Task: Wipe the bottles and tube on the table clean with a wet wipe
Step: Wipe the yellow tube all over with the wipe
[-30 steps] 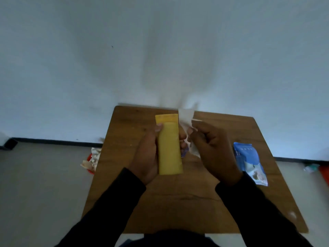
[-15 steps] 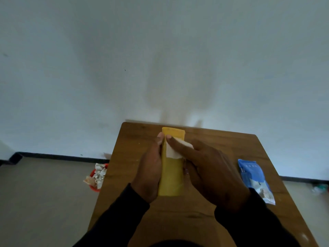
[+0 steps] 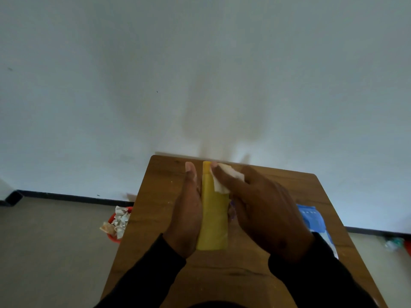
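Observation:
A yellow tube (image 3: 213, 221) is held above the wooden table (image 3: 155, 210), its cap end pointing away from me. My left hand (image 3: 185, 215) holds it along its left side, thumb stretched up beside it. My right hand (image 3: 262, 210) presses a white wet wipe (image 3: 220, 182) against the tube's upper part, its fingers laid over the wipe. Something small and purplish (image 3: 232, 210) shows between the tube and my right hand; I cannot tell what it is.
A blue pack of wet wipes (image 3: 313, 221) lies on the table's right side, partly behind my right wrist. On the floor to the left stands a red bin (image 3: 115, 227) stuffed with crumpled white paper. A white wall rises right behind the table.
My right hand brought the wipe from beside the tube onto its face, then slid it up towards the cap end. The left hand kept hold of the tube.

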A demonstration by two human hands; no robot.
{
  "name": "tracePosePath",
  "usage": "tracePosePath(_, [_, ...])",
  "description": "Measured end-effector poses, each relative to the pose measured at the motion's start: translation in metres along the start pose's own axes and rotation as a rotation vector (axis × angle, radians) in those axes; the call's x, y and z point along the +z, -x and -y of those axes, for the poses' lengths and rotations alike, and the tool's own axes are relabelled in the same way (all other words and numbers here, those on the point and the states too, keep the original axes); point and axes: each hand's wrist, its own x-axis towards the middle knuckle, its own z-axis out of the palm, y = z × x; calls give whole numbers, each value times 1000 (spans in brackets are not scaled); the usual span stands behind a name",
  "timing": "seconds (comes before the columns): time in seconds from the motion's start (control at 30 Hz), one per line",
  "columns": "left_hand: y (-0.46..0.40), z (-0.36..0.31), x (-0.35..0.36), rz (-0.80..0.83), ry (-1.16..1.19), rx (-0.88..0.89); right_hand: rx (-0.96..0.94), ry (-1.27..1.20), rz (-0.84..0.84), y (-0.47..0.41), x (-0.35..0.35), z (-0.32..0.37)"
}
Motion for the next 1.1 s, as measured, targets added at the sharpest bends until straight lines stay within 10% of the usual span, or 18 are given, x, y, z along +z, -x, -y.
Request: tracePosePath(1.1, [15,-11,-2,189,117,-102,-107,17,-3,7,1,-9])
